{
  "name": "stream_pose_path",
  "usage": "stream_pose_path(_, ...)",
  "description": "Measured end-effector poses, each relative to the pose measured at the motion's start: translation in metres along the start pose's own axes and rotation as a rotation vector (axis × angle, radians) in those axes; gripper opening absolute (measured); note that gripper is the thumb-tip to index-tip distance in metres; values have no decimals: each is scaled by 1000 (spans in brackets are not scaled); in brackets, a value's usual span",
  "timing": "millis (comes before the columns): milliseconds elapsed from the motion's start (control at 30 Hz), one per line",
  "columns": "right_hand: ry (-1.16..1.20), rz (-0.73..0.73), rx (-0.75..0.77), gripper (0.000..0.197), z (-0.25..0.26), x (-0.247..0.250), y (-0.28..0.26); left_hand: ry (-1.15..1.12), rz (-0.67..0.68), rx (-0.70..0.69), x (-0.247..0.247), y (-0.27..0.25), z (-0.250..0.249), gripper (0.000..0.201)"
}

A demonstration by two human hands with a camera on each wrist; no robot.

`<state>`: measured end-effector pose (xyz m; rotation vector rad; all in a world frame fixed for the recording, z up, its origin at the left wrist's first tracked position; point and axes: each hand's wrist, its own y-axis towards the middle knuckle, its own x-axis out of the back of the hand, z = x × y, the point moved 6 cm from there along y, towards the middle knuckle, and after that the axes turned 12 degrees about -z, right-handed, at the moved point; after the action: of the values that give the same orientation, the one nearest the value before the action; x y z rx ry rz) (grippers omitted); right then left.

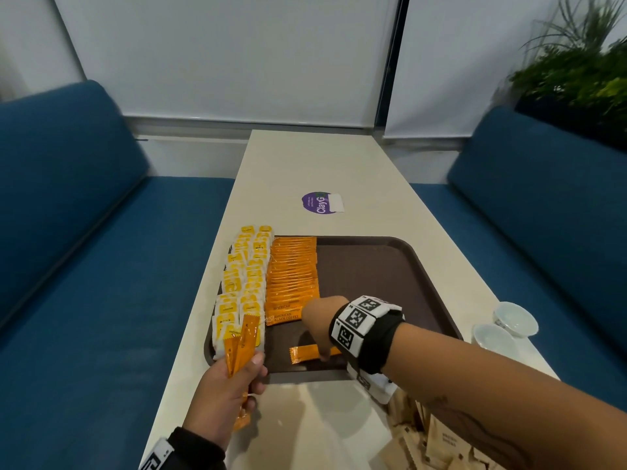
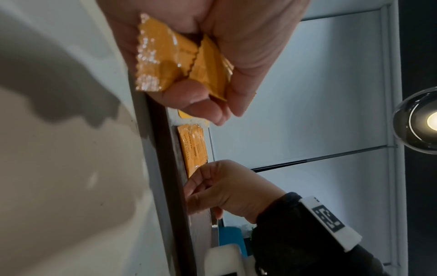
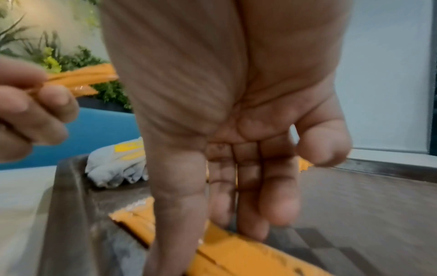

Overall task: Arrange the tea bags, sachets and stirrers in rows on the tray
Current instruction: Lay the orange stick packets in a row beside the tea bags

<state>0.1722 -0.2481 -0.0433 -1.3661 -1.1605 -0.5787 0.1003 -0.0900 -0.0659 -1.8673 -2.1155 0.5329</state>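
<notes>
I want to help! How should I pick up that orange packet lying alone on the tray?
Pinch the loose orange sachet by its free left end, from above. It lies flat on the brown tray, and the right hand already covers its other end.

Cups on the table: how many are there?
2. Both white cups sit at the table's right edge, right of the tray: one farther, one nearer. None other shows.

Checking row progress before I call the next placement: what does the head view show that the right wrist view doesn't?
Head only: the full row of orange sachets, the two columns of tea bags, two cups right of the tray.
Right wrist only: the right hand from the palm side, straight fingers touching the loose sachet.
Both: the left hand holding spare sachets.
</notes>
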Motion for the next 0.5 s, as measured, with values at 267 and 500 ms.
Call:
stream_pose_path(267,185,-93,-6,27,0,16,-12,-20,8,-9,6,-4,-6,14)
stream_pose_path(500,1416,-546,126,29,-6,56,-83,-180,27,24,-4,-9,-17,20)
